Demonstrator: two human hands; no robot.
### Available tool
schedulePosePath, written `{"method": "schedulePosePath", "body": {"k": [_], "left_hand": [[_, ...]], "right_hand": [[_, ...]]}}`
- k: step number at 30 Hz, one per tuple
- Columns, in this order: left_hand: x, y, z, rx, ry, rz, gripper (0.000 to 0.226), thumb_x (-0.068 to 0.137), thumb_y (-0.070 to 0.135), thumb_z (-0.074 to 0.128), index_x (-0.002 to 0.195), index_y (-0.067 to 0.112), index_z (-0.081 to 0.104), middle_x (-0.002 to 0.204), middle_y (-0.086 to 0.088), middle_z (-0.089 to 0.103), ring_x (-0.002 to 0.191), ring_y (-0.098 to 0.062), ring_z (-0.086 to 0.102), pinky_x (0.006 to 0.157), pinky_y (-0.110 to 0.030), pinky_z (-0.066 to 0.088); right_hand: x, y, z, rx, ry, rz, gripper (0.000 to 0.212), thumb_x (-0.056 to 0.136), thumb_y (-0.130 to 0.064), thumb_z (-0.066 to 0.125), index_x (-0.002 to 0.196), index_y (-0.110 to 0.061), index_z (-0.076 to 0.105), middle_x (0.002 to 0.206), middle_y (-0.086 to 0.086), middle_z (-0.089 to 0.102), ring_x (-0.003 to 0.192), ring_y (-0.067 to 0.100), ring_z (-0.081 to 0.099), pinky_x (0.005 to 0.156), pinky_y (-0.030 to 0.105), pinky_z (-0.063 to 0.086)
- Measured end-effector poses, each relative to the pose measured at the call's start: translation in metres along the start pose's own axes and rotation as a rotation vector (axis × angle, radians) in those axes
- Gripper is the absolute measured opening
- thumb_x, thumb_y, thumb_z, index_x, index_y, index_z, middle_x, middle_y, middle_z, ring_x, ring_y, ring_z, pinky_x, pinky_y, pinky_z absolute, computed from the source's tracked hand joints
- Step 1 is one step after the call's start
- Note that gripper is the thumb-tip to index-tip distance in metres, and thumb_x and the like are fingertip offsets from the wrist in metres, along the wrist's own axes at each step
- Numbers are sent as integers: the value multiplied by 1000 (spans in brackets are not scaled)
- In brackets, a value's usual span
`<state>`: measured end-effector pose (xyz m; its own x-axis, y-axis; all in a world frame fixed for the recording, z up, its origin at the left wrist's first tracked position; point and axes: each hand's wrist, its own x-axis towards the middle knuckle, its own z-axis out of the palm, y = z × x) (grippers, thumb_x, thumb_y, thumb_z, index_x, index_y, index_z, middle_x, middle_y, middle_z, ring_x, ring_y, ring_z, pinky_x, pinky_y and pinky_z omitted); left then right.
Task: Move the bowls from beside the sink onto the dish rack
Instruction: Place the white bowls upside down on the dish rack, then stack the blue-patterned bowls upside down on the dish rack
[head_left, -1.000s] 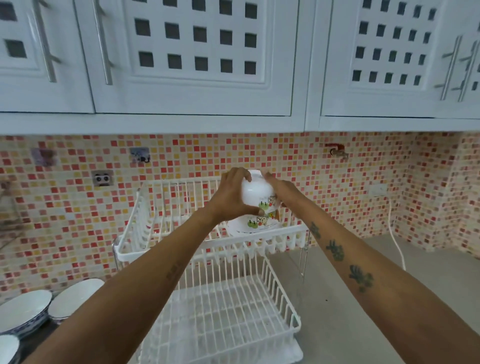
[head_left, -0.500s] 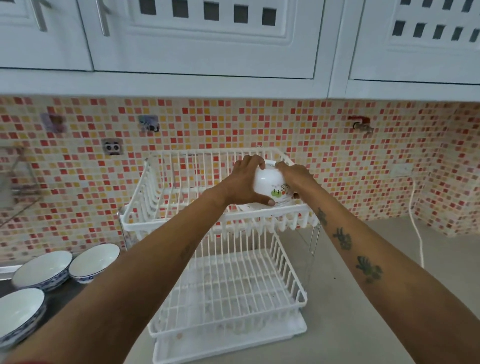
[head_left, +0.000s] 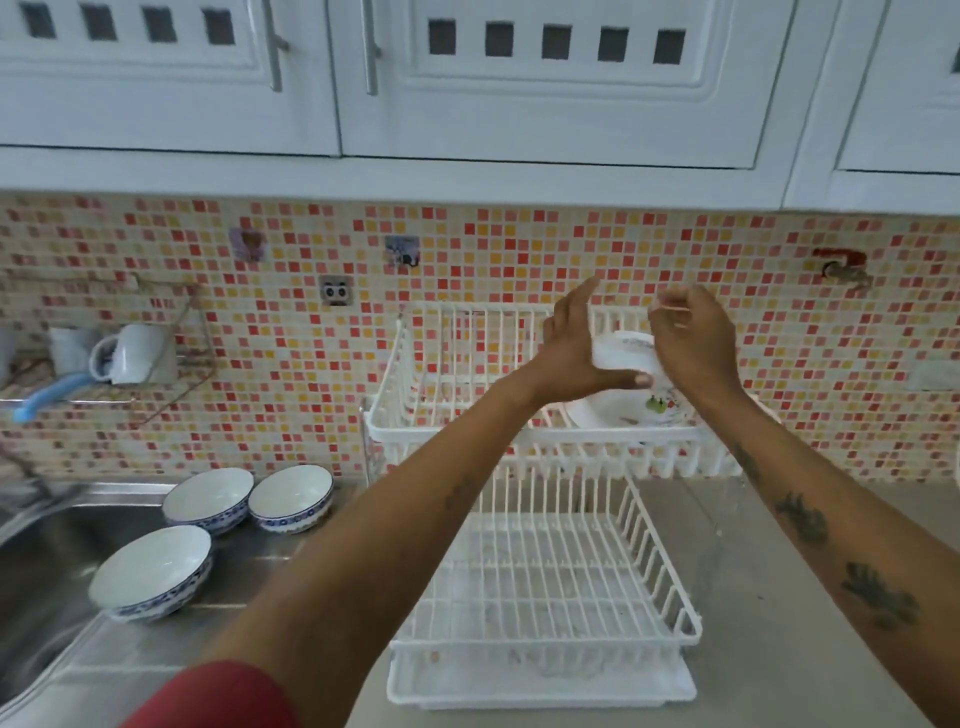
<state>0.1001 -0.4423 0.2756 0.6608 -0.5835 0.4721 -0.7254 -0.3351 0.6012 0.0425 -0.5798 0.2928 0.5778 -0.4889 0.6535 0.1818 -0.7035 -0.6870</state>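
1. A white bowl with a fruit print is seen upside down on the upper tier of the white wire dish rack, at that tier's right end. It seems to rest on the wires, though its seating is partly hidden by the hands.
2. The left hand is spread open with the thumb just under the bowl's upturned base; whether the thumb touches it cannot be told through the blur. The right hand is loosely curled beside the bowl, and nothing is seen held in it.
3. It is judged that the bowl could be tipped or slid off the wires if it were clipped by the thumb, and a fall to the lower tier could chip it.
4. The lower tier and the drip tray beneath it are seen to hold nothing.
5. Three blue-rimmed bowls stand upright and empty on the steel counter beside the sink, not yet moved. The nearest one sits close to the sink's edge and could be knocked in by a hasty reach.
6. A white mug is kept on a wall shelf.
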Motion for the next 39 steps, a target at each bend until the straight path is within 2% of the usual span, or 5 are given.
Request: {"method": "schedulePosePath", "body": {"k": [6, 17, 21, 35, 39], "left_hand": [[-28, -18, -63, -234, 373, -5, 80, 87, 43, 63, 148, 33, 12, 157, -1, 16, 145, -24, 22, 114, -53, 32], [-131, -111, -223, -167, 871, -100, 33, 98, 28, 46, 125, 9, 47, 121, -8, 57, 108, -17, 55, 89, -28, 49], [-190, -166, -275, -165, 969, -264, 23, 102, 29, 39, 100, 12, 55, 96, -2, 60, 93, -19, 57, 82, -36, 49], [-338, -371, -307, -358, 996, -922, 40, 103, 36, 37, 82, 10, 60, 71, -2, 57, 62, -11, 49, 50, -15, 40], [-361, -420, -276, -380, 981, -1063, 49, 102, 43, 35, 112, 3, 62, 99, -10, 63, 93, -22, 57, 84, -31, 45]], "right_hand": [[-16, -93, 37, 366, -26, -148, 19, 92, -15, 50, 105, -11, 62, 100, -1, 62, 91, 10, 58, 72, 4, 44], [-81, -265, 200, 789, -408, -284, 12, 89, -11, 53, 98, -15, 60, 91, -8, 61, 81, 2, 58, 73, 9, 46], [-119, -291, 272, 812, -569, -230, 12, 91, -13, 52, 95, -12, 63, 79, -10, 58, 70, 1, 54, 63, 14, 45], [-226, -207, 503, 428, -976, 343, 30, 83, -21, 52, 88, 7, 61, 78, 9, 46, 74, 20, 42, 65, 33, 31], [-258, -140, 561, 354, -1037, 547, 32, 69, -47, 49, 80, -17, 53, 81, 9, 48, 68, 21, 43, 62, 34, 32]]}}
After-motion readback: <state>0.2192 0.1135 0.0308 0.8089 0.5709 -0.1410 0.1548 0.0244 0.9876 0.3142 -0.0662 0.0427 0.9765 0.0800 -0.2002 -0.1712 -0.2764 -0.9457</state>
